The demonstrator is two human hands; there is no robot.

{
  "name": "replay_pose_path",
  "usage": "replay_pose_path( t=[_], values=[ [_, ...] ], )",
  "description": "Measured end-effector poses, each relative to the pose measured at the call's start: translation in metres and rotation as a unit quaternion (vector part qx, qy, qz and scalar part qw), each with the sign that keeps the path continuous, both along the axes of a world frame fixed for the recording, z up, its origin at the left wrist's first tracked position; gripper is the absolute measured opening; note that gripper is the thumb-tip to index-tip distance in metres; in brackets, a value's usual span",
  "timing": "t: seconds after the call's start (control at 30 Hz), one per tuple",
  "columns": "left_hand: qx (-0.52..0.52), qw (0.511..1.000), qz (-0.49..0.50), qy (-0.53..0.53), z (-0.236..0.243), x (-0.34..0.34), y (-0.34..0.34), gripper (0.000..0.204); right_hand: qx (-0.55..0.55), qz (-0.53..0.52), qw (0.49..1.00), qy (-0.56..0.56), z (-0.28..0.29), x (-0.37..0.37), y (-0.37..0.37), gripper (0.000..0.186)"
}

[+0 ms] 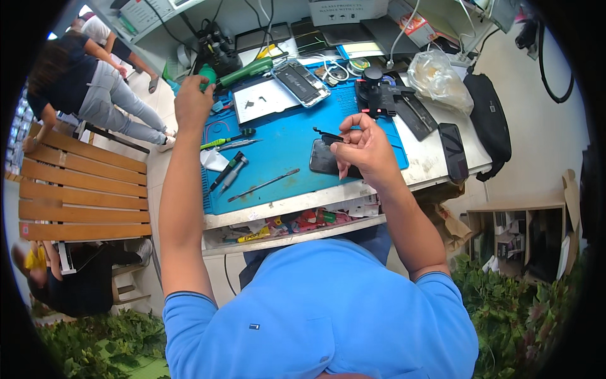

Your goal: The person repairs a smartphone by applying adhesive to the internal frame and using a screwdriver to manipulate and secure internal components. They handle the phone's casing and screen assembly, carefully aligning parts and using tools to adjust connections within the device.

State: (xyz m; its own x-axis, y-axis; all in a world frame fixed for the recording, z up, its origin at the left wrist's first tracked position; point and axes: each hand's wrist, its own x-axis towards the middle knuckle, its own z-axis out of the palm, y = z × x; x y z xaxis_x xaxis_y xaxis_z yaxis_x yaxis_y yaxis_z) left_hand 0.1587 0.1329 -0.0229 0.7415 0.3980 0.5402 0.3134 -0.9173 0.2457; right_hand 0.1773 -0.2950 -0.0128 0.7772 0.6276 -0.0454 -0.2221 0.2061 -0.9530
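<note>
I have the right grip (367, 148) pinched on a thin black part (327, 134). The dark phone (320, 158) pokes out just left of that grip, long side running left to right. Farther left, my other grip (194, 100) holds a green round thing (207, 74).

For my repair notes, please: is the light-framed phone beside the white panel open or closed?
Open: the phone lies with its inside exposed, a dark battery showing.

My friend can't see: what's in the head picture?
A person's right hand pinches a small black part above a blue work mat, while the left hand is at a green object. An opened phone and small tools lie nearby.
</note>
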Motion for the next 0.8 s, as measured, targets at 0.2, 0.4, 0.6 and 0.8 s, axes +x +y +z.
replay_pose_path(
  t=[0.2, 0.4, 0.6, 0.8],
  values=[
    [-0.057, 0.996, -0.066, -0.022, 0.005, -0.019, 0.003, 0.03, -0.019, -0.045, 0.999, -0.018, -0.004, 0.018, -0.012, 0.043],
    [-0.117, 0.978, -0.156, -0.08, 0.034, -0.039, -0.05, 0.03, -0.067, -0.002, 0.997, -0.045, -0.004, 0.018, -0.002, 0.038],
    [-0.58, 0.719, -0.336, 0.184, 0.051, -0.087, -0.147, 0.078, -0.097, 0.119, 0.981, -0.122, -0.003, -0.006, 0.024, 0.038],
    [-0.603, 0.686, -0.347, 0.213, 0.03, -0.098, -0.175, 0.073, -0.152, 0.183, 0.96, -0.148, 0.013, -0.022, 0.025, 0.039]
  ],
)
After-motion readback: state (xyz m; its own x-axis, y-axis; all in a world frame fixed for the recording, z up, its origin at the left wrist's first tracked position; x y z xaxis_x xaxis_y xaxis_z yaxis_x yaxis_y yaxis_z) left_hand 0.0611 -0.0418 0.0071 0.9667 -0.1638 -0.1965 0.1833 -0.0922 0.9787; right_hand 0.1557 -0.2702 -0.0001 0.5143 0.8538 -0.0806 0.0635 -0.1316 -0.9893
